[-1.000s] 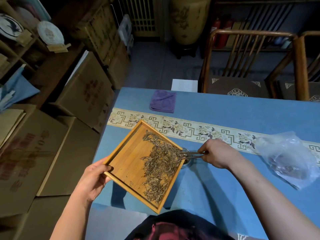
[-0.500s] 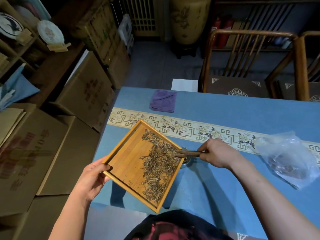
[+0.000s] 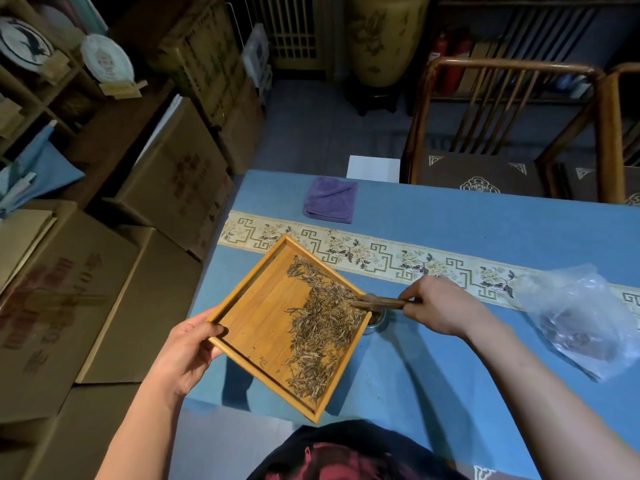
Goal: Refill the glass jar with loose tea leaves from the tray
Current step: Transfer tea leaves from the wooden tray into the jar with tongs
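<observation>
On the blue-clothed bench point(image 3: 450, 237), most loose tea leaves point(image 3: 322, 317) remain in the square wooden tray point(image 3: 256, 306) gripped by the left hand point(image 3: 187, 344); the right hand point(image 3: 436, 303) grips a wooden scoop point(image 3: 377, 302) over the seemingly part-filled glass jar point(image 3: 375, 318).

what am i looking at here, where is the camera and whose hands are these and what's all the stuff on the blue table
There is no machine here. A person wears one wide-angle camera on the head, which looks forward and down, so the two bare arms entering from the bottom are that person's own.

The left hand holds a square wooden tray by its edge, raised and tipped over the table. Loose tea leaves are heaped along the tray's right side. The right hand holds a slim wooden tool with its tip at that edge of the leaves. Just beyond the tray's edge stands a small glass jar, partly hidden, with leaves inside.

Also on the table are a folded purple cloth, a patterned runner and a crumpled clear plastic bag.
</observation>
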